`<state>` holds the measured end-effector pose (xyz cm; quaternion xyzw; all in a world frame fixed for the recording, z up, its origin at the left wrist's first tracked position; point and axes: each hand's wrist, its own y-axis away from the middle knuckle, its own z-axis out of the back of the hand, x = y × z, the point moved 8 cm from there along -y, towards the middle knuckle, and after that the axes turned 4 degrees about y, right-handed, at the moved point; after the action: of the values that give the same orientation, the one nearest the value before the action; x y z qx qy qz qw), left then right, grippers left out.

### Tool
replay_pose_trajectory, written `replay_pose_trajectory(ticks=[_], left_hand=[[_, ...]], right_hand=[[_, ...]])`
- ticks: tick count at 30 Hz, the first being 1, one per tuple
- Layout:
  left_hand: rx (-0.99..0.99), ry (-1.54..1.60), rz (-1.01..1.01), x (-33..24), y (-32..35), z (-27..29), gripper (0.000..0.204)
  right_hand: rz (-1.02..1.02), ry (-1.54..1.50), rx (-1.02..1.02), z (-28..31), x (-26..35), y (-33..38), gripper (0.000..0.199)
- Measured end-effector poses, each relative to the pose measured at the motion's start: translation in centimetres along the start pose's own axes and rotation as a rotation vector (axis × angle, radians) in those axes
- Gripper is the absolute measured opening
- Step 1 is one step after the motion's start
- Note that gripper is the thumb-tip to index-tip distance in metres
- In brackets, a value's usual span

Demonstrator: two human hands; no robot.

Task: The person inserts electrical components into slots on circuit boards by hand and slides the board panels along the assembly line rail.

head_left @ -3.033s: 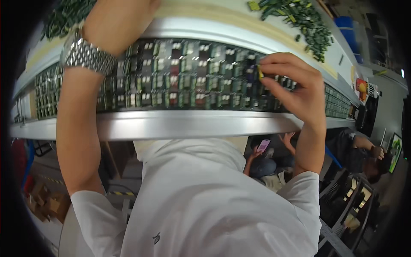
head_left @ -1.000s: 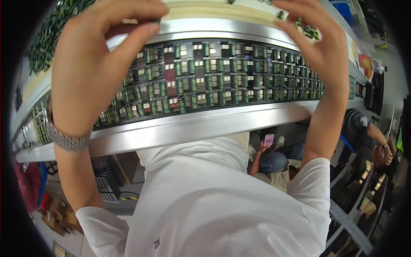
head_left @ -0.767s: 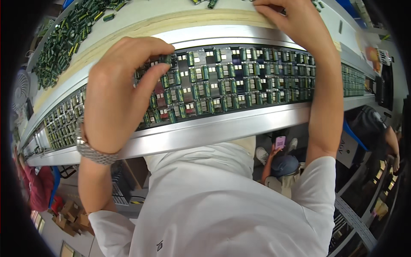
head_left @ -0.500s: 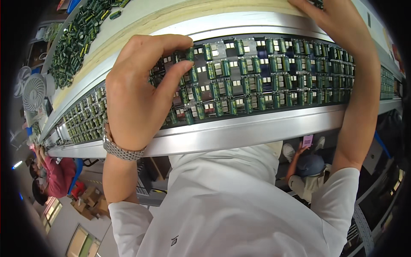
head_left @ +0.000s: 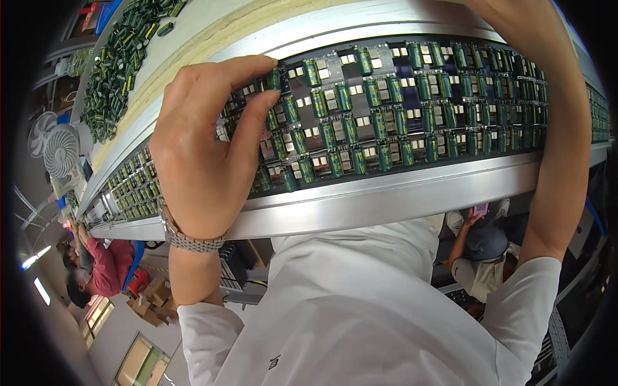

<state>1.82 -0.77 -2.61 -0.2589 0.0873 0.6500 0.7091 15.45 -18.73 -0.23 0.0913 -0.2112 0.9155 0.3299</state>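
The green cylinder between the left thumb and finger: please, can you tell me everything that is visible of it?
The green cylinder looks glossy, with a plastic-like sleeve; markings are too small to tell. Its length runs roughly near to far, apparently pinched by its ends in the left hand, between thumb and index finger, close to the far metal rail. What lies under it is hidden.

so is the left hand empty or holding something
Holding: the left hand has a green cylinder between its thumb and a fingertip, near the board's far edge.
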Motion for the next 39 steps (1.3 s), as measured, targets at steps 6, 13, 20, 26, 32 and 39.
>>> replay_pose_trajectory(ticks=[6,13,20,26,32,39], left_hand=[[-0.009,-0.136,-0.082,-1.3,0.2,-0.1,0.026],[-0.028,-0.001,-0.022,0.0,0.1,-0.1,0.026],[-0.056,-0.049,-0.041,-0.8,0.4,0.7,0.024],[0.04,0.091,-0.146,-1.4,0.3,-0.3,0.013],[-0.169,-0.201,0.011,6.2,-3.0,5.8,0.017],[-0.135,0.004,-0.005,8.7,-4.7,3.7,0.01]], right_hand=[[0.067,-0.154,-0.008,0.6,0.3,0.6,0.02],[0.129,-0.529,0.073,-2.0,-1.8,-0.5,0.021],[0.149,-0.473,0.14,-0.4,0.9,-0.1,0.02],[0.171,-0.385,0.134,-0.8,2.9,0.8,0.014],[0.182,-0.42,0.244,-1.4,6.5,2.5,0.016],[0.166,-0.303,0.135,-3.1,5.3,2.5,0.018]])
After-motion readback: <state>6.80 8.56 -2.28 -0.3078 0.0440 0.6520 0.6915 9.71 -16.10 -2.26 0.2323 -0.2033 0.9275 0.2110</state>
